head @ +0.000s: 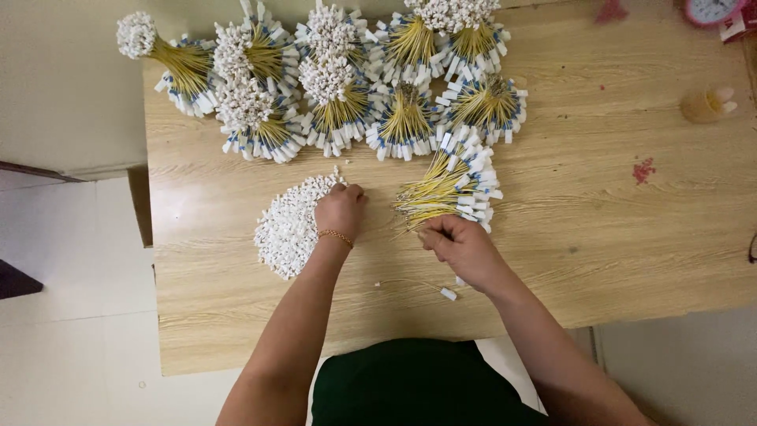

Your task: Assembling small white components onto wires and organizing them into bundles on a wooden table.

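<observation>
From the head view I have the left hand [341, 210] resting on the right edge of a flat fan-shaped pile of small white connectors [290, 226], fingers [352, 192] curled down and pinched at the pile's top corner; whether they actually hold a piece there I cannot tell, knuckles cover it. The right hand [460, 246] sits just right of it, fingers closed around the bare ends of a loose bundle of yellow wires [441, 192]. That bundle's long axis runs from the right hand up and to the right, ending in white-and-blue tags [475, 177] well past the fingertips. So the wire ends lie between the two hands, touching the right one, near but apart from the left; the right hand is clearly the nearer. One single wire with a white plug [447, 293] lies loose on the tabletop [615, 237] below the right wrist, touching neither hand. Along the far edge, finished bunches [339, 95] stand packed side by side, white heads up, tags fanned out at the base, well apart from both hands. Gold bracelet [336, 236] on the left wrist. Far right: a small yellowish object [707, 104], too blurry to identify, and a red stain [644, 170] on the wood.
</observation>
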